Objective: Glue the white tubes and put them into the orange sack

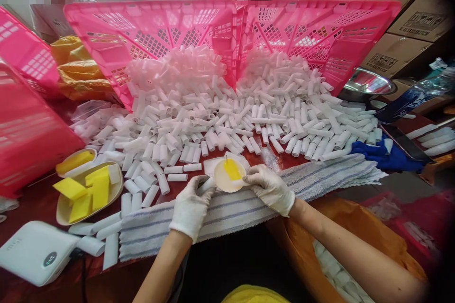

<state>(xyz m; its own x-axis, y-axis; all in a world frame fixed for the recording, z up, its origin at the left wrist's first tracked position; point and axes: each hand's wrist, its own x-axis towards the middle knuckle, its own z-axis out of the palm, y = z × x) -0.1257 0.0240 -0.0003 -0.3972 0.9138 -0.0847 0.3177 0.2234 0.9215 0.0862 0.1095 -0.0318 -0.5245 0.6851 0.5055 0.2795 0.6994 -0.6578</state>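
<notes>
Both my hands wear white gloves. My left hand (191,209) is closed round a short white tube (206,185) just left of a small round cream dish (221,179). A yellow piece (232,169) lies in that dish. At the dish's right edge, the fingers of my right hand (269,189) are pressed together; whether they grip the dish's rim or a small pale piece there is hard to tell. Under both hands lies a striped grey towel (149,231). Beyond them, a large heap of white tubes (199,123) covers the table.
Pink crates (149,14) stand behind the heap. At left are a tray of yellow blocks (119,189) and a white device (35,251). A bottle (412,97), a phone (405,142), a blue glove (373,154) and a metal bowl (369,83) lie at right.
</notes>
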